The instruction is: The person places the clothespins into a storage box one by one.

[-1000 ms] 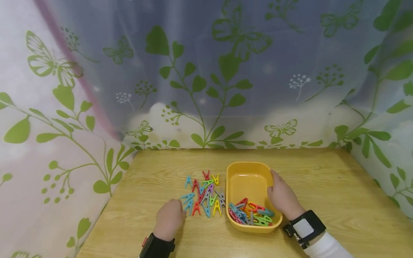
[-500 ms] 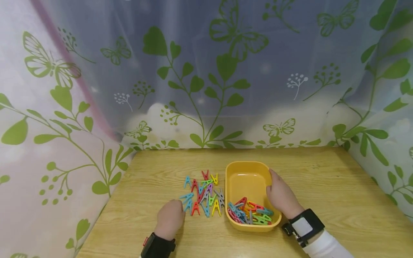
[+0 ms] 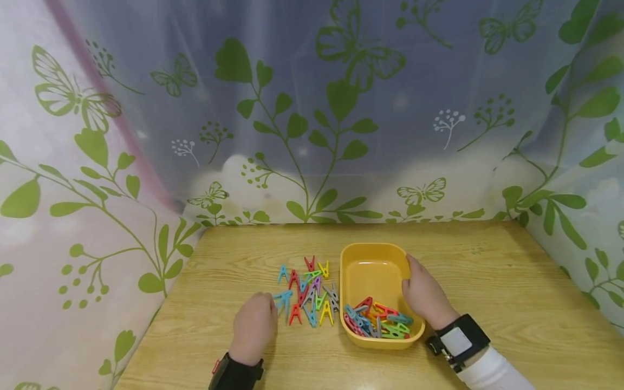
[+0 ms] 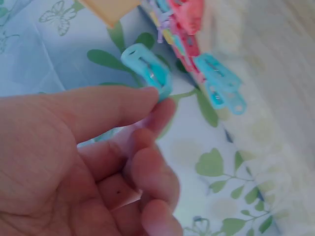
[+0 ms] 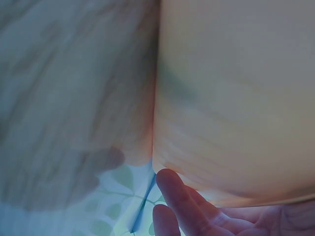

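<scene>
My left hand (image 3: 253,326) is at the left edge of a loose group of colourful clothespins (image 3: 317,286) on the table. In the left wrist view, thumb and forefinger of the left hand (image 4: 113,142) pinch a light blue clothespin (image 4: 145,69); the other fingers are curled. A second blue clothespin (image 4: 216,81) lies beyond it. My right hand (image 3: 429,297) grips the right rim of a yellow bin (image 3: 375,273), thumb over the edge. Mixed clothespins (image 3: 382,320) lie in the near end of that bin. The right wrist view shows fingers (image 5: 179,201) against the bin's outer wall (image 5: 236,108).
The wooden table (image 3: 492,281) reaches back to a curtain (image 3: 292,179) with green leaves and butterflies, which also hangs along the left and right sides. The bin stands right of the loose clothespins, close beside the grey ones.
My left hand has risen slightly away from the table's front, and a blue clothespin at its fingertips has shifted with it. My right hand and the bin have hardly moved.
</scene>
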`<state>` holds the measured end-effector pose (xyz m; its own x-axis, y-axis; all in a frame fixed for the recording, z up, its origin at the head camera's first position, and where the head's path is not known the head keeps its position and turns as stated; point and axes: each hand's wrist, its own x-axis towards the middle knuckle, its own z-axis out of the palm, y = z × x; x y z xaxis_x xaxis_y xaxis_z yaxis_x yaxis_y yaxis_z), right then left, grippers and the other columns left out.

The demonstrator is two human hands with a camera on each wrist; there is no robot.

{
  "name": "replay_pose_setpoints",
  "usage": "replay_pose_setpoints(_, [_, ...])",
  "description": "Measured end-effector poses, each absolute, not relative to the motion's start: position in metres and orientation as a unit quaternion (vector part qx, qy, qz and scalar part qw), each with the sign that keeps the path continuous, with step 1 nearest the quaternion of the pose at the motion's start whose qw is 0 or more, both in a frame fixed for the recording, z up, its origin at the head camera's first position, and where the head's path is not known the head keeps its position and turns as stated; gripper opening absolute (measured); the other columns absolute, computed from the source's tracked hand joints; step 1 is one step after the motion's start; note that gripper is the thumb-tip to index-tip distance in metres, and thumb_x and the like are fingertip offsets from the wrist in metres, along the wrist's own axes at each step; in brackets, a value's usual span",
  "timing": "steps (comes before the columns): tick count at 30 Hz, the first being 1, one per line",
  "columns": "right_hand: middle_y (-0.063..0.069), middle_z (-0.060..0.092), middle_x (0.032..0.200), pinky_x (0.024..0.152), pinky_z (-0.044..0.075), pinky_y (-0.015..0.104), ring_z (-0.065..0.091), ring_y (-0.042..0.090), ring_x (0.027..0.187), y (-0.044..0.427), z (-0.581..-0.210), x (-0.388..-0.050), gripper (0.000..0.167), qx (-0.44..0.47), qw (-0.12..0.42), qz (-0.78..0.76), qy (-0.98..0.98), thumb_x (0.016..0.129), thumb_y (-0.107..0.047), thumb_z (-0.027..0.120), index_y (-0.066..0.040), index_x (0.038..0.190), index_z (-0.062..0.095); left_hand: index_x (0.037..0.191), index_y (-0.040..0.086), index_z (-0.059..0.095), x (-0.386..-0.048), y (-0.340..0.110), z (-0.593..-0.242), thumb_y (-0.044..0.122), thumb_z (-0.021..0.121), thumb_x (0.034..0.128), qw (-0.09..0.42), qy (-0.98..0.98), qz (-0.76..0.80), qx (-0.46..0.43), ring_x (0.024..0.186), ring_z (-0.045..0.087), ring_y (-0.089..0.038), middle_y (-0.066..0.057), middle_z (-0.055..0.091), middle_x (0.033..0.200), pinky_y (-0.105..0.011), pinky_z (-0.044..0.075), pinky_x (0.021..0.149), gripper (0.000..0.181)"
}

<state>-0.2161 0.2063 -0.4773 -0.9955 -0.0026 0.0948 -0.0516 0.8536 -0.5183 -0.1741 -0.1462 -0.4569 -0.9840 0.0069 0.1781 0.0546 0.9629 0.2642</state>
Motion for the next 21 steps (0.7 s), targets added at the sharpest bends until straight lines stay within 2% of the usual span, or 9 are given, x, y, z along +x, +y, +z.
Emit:
replay_pose_setpoints(6, [0.038,0.036,0.155,0.111,0.039,0.061,0.045,0.052,0.139,0.206,-0.476,-0.217,0.060,0.013,0.043,0.272,-0.961,0.103,-0.006,0.043,0.015,0.155,0.022,0.080,0.009,0.068,-0.170,-0.135,-0.449,0.009,0.080,0.0876,0.153,-0.976,-0.148,-0.055,0.056,0.045,-0.008,0.001,0.058,0.073,-0.024,0.037,0.050,0.015])
replay_pose_setpoints(11, [0.038,0.036,0.155,0.111,0.039,0.062,0.045,0.052,0.139,0.207,-0.477,-0.217,0.060,0.012,0.044,0.274,-0.961,0.103,-0.006,0.044,0.015,0.155,0.022,0.083,0.008,0.069,-0.166,-0.120,-0.442,0.010,0.080,0.0883,0.154,-0.969,-0.173,-0.084,0.056,0.043,-0.007,0.000,0.062,0.077,-0.021,0.035,0.049,0.012])
replay_pose_setpoints(17, [0.038,0.037,0.155,0.111,0.040,0.061,0.045,0.051,0.139,0.206,-0.478,-0.217,0.060,0.011,0.041,0.274,-0.961,0.103,-0.006,0.044,0.014,0.155,0.022,0.087,0.008,0.072,-0.161,-0.101,-0.439,0.009,0.081,0.0879,0.176,-0.955,-0.193,-0.141,0.062,0.054,-0.007,-0.003,0.069,0.086,-0.019,0.040,0.053,0.010])
replay_pose_setpoints(21, [0.038,0.036,0.155,0.110,0.040,0.062,0.046,0.052,0.138,0.207,-0.478,-0.217,0.060,0.011,0.041,0.273,-0.961,0.103,-0.006,0.044,0.014,0.155,0.022,0.085,0.008,0.072,-0.156,-0.088,-0.440,0.009,0.081,0.0872,0.191,-0.945,-0.194,-0.181,0.063,0.056,-0.007,-0.003,0.069,0.085,-0.018,0.041,0.054,0.010])
